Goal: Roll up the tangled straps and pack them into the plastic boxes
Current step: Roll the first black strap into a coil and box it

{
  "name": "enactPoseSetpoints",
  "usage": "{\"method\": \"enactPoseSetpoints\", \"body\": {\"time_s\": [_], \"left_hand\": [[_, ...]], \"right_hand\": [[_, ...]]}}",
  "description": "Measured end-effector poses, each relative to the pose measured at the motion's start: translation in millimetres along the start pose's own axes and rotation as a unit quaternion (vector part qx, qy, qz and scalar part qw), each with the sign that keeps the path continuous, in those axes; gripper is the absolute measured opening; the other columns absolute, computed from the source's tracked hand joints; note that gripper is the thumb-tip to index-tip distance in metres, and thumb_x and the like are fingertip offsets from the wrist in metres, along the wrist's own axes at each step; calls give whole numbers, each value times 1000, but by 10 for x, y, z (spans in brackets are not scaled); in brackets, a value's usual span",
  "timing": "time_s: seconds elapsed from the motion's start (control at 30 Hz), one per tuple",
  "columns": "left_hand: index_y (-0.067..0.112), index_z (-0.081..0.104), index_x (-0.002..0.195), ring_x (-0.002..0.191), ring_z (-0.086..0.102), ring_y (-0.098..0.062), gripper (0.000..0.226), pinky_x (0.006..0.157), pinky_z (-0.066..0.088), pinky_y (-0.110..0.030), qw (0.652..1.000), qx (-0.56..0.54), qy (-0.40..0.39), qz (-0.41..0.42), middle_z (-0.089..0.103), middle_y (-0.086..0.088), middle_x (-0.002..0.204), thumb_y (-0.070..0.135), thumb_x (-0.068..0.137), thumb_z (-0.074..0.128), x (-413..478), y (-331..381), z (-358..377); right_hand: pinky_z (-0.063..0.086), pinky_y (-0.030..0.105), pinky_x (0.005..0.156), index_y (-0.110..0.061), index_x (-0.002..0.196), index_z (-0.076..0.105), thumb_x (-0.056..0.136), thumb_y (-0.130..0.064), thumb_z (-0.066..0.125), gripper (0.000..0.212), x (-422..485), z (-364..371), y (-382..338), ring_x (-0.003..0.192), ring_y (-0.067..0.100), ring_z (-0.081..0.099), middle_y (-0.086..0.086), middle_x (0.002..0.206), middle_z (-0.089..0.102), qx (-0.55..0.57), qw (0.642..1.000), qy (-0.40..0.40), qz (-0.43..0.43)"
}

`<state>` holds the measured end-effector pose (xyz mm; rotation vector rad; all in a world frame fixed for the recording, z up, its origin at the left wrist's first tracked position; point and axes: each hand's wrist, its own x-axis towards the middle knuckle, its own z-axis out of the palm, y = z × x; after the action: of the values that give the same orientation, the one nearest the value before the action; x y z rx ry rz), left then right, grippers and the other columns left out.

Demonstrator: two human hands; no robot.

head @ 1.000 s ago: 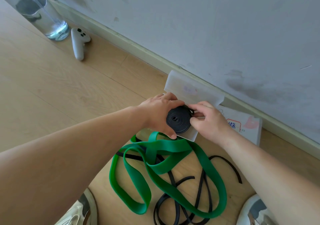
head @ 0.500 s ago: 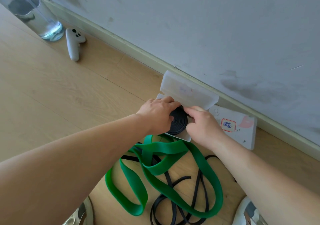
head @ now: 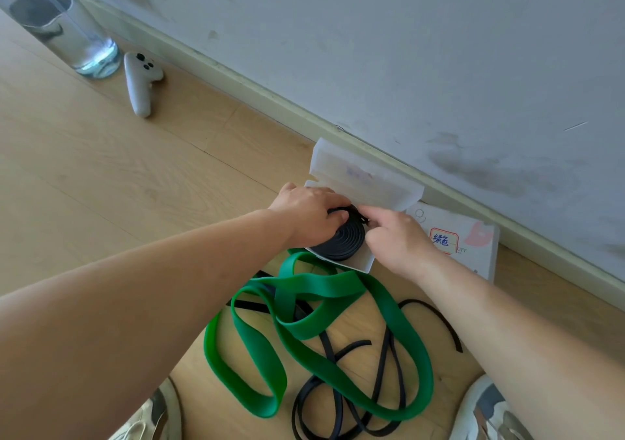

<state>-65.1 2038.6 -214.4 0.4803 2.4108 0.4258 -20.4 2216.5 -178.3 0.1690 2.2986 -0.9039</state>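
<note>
A tightly rolled black strap [head: 345, 238] lies in the open translucent plastic box [head: 363, 263], whose lid [head: 365, 174] leans up toward the wall. My left hand [head: 311, 214] grips the roll from the left, fingers curled over its top. My right hand [head: 394, 236] pinches the roll's loose end at its far right edge. A wide green strap [head: 338, 372] and a thin black strap [head: 385, 365] lie tangled on the floor in front of the box. A second, closed box [head: 473, 236] with a red-framed label sits to the right.
A white handheld controller [head: 140, 81] and a clear water bottle [head: 61, 27] stand far left by the skirting board. The wall runs diagonally behind the boxes. My shoes [head: 487, 412] show at the bottom corners on the wooden floor.
The rolled black strap went from being held upright above the box down into it, now lying flatter. Both hands moved forward and down with it.
</note>
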Motion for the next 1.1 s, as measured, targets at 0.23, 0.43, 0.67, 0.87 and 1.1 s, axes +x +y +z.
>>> {"method": "enactPoseSetpoints", "body": {"time_s": [0.23, 0.43, 0.67, 0.87, 1.1], "left_hand": [[50, 38, 148, 128, 53, -18, 49, 98, 28, -45, 999, -8, -31, -24, 47, 24, 152, 63, 103, 22, -39, 36, 116], [45, 47, 143, 127, 55, -18, 48, 106, 29, -42, 999, -28, -23, -11, 59, 20, 141, 62, 105, 22, -159, -14, 42], [29, 63, 117, 110, 64, -14, 41, 94, 39, -33, 991, 21, 106, 78, 69, 15, 115, 49, 102, 31, -265, -95, 84], [43, 42, 151, 136, 47, -8, 42, 96, 39, -25, 994, -81, -8, 72, 42, 28, 154, 44, 108, 41, -315, 16, 102], [45, 16, 162, 157, 18, -7, 65, 119, 20, -24, 992, -72, -94, 32, 11, 23, 170, 30, 106, 46, -134, -61, 121]], "right_hand": [[44, 38, 100, -28, 115, 69, 100, -23, 40, 33, 117, -69, -58, 122, 27, 54, 1, 127, 64, -41, 998, -35, 28], [42, 43, 103, -46, 75, 50, 106, -58, 23, 43, 108, -66, -48, 120, 25, 52, -5, 115, 50, -113, 992, -60, 5], [41, 39, 95, -34, 71, 50, 109, -49, 26, 47, 110, -47, -26, 112, 26, 53, -2, 106, 50, -105, 993, -47, 0], [40, 42, 109, -34, 148, 50, 102, -67, 13, 67, 106, 9, -93, 134, 27, 47, -2, 143, 47, -134, 988, -69, 24], [45, 42, 100, -22, 133, 53, 106, -54, 22, 52, 143, 43, -103, 127, 30, 53, 0, 136, 53, -223, 973, -49, 20]]}}
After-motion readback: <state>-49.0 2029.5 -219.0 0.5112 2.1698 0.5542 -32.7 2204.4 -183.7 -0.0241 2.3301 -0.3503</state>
